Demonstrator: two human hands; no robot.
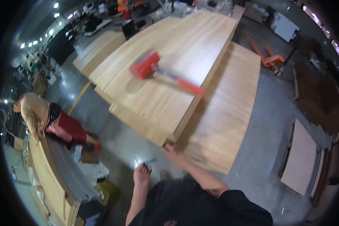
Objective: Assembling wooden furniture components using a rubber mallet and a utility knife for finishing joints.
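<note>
My left hand (142, 176) is closed around a slim dark tool (150, 161), which points out to the right; its exact kind is too small to make out. Just right of it, my right hand (173, 152) has its fingers curled at the near corner of a light wooden panel (139, 122), part of a stack. On the top panel (184, 49) lies a mallet (148, 64) with a red head and a red-and-dark handle, its grip end reaching the panel's right edge. Blur softens the mallet and my right fingers.
A lower wooden panel (229, 113) sticks out on the right of the stack. At the left, a person (35, 109) in a tan top leans over a bench with curved boards (51, 169). An orange pallet jack (273, 60) stands far right, pale boards (299, 158) nearer.
</note>
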